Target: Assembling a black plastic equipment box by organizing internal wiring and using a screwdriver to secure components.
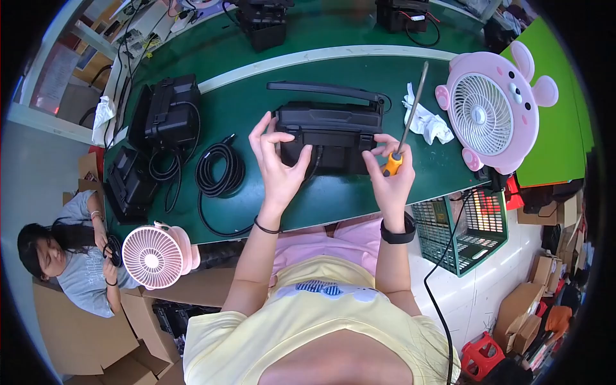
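Observation:
A black plastic case [330, 122] with a carrying handle lies on the green table in front of me. Its lid looks closed, and a black cable comes out of its front. My left hand [277, 160] grips the case's left end, thumb at the front and fingers along the side and top. At the right end, by a latch, the fingertips of my right hand [393, 173] touch the case. That hand also holds a screwdriver [392, 165] with an orange handle, its long shaft pointing up and away. To the left lies a coiled black cable [220, 168].
More black cases [172, 112] stand at the left, others at the far edge. Crumpled tissue [427, 125] and a pink fan [491, 112] are at the right; another fan [153, 256] is at the near left. A green crate [459, 237] stands below. A co-worker [83, 247] handles cable.

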{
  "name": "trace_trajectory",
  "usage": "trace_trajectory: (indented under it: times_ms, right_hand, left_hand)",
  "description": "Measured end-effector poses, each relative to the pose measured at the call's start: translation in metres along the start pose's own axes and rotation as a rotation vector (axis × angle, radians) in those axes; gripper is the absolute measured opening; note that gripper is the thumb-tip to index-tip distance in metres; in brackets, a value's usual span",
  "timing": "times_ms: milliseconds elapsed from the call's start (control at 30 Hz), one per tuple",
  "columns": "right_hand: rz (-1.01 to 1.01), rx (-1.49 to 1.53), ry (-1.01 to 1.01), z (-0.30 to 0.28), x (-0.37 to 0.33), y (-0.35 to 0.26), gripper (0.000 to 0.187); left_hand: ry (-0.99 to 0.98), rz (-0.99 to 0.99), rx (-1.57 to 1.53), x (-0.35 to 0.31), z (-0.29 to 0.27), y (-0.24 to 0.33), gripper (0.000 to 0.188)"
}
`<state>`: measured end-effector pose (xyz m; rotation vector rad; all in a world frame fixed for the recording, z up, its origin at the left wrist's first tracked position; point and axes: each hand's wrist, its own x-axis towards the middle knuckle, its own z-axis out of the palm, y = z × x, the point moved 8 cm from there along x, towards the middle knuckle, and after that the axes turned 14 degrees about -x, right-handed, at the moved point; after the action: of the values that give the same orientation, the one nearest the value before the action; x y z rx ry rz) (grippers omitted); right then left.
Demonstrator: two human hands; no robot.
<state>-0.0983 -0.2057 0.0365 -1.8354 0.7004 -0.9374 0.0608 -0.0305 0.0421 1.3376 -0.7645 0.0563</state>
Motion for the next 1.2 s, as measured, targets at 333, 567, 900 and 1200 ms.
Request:
trace_trajectory:
  times_ms: [333, 567, 900, 1200]
  right_hand:
    - [-0.631, -0.367, 0.064, 0.004, 0.014, -0.043, 0.049]
    - [-0.673, -0.441, 0.083, 0.005, 0.022, -0.050, 0.040]
    - [-0.074, -0.247, -0.008, 0.017, 0.065, -0.017, 0.032]
    - [0.167, 0.049, -0.168, 0.021, 0.070, 0.020, 0.032]
  left_hand:
    - [-0.004, 0.003, 0.034, 0.000, -0.003, 0.001, 0.042]
    - [0.018, -0.024, 0.097, 0.005, 0.001, 0.007, 0.042]
    - [0.051, 0.012, 0.153, 0.016, 0.004, -0.005, 0.040]
    - [0.038, -0.338, -0.450, 0.041, 0.002, -0.055, 0.047]
